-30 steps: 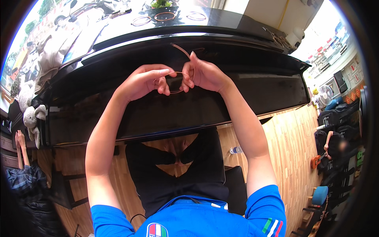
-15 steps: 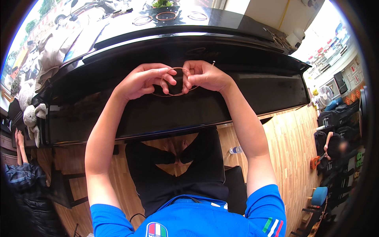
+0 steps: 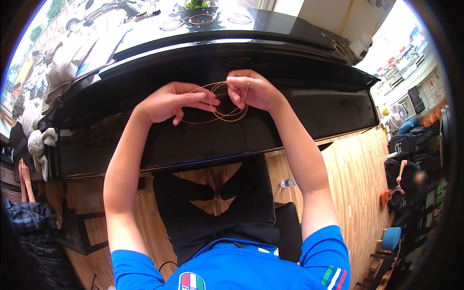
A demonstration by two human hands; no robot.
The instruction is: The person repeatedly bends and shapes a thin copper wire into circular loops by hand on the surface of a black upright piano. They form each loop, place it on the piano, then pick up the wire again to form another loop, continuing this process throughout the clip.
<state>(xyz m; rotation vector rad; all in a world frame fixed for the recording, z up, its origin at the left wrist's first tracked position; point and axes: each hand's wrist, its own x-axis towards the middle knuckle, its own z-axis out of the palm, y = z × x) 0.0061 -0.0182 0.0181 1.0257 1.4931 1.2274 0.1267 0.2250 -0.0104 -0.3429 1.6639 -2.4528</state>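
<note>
A thin copper-coloured guitar string (image 3: 231, 120) hangs in loose loops between my two hands, above the lid of a black upright piano. My right hand (image 3: 253, 91) pinches the loops between thumb and fingers at their upper right. A small metal ball end shows beside those fingers. Over on the left, my left hand (image 3: 180, 100) has its fingers stretched toward the loops, with the thumb laid along them. The string runs in between the thumb and fingers of that hand; its exact grip there is partly hidden.
Several coiled strings (image 3: 201, 19) lie on the piano top (image 3: 285, 25) near a green plant (image 3: 197, 4). A tangle of wire (image 3: 340, 47) sits at its right end. Plush toys (image 3: 37, 140) stand at left. Other people are at both sides; a bottle (image 3: 288, 183) is on the floor.
The string has opened from a small tight ring into wider, looser loops. My hands have moved a little apart, the left one leftward. The ball end has swung down beside my right fingers.
</note>
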